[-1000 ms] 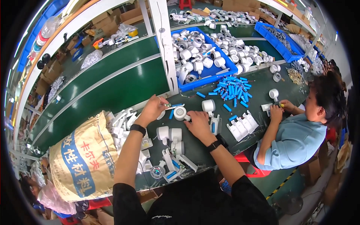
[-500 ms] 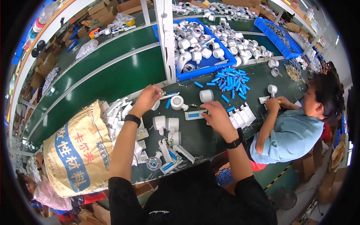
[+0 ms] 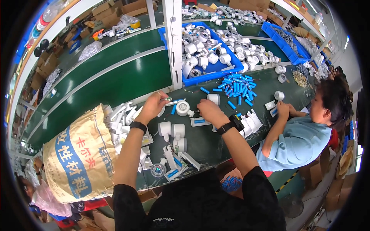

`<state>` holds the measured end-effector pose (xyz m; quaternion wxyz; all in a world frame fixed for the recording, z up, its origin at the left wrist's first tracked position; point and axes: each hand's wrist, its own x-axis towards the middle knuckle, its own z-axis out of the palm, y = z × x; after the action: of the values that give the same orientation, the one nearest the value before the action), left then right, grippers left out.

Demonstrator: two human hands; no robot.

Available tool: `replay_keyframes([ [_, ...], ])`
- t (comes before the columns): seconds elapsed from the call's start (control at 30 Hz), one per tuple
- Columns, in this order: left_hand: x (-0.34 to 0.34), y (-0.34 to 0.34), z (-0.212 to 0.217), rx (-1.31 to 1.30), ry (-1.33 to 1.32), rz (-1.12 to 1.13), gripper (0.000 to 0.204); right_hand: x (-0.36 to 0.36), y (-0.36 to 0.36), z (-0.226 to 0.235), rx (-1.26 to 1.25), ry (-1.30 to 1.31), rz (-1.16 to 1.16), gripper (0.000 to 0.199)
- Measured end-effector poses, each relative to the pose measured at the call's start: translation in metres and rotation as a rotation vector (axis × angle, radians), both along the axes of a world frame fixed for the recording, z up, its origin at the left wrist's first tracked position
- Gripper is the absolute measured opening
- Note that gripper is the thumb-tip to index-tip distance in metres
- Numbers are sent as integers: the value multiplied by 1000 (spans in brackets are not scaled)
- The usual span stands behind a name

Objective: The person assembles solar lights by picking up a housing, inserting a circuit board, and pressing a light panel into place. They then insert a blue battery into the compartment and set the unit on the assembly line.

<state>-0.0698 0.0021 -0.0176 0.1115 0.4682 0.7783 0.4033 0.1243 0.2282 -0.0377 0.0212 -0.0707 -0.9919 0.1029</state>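
Lettering (image 3: 163, 219) marked the black shirt (image 3: 216, 204); red and pale characters (image 3: 85, 153), the paper sack (image 3: 58, 169). The right hand (image 3: 212, 112), grip impossible to tell, was near a white tray (image 3: 193, 122); the left hand (image 3: 155, 105) clamped a circuit board (image 3: 168, 99) near a fan head (image 3: 182, 108). Blue batteries (image 3: 239, 87) lay beyond.

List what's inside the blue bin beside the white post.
The blue bin holds jumbled white fan heads, and a patch of its blue floor shows. What lies beneath the heap is covered.

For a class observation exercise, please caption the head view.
Left hand and right hand flank a round white grilled part on a green bench, blue cylinders piled beyond.
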Motion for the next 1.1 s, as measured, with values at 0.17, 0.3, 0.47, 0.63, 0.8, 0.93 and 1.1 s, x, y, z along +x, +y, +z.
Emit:
replay_keyframes([
  [0.17,1,2,-3,3,-30,4,18,11,-6,8,-158,123,1,12],
  [0.3,-2,1,-9,25,-5,3,18,15,-11,12,-383,224,-12,14],
  [0.47,-3,4,-10,29,42,-7,17,21,-15,24,-391,268,47,18],
  [0.63,-2,5,-13,41,67,-8,17,25,-18,26,-388,256,81,19],
  [0.8,0,5,-12,59,88,-10,16,29,-20,26,-314,236,130,16],
  [0.93,0,6,-10,47,94,-20,16,27,-19,24,-319,216,125,15],
  [1.1,-1,9,-12,37,93,-19,16,26,-17,24,-322,211,135,14],
])
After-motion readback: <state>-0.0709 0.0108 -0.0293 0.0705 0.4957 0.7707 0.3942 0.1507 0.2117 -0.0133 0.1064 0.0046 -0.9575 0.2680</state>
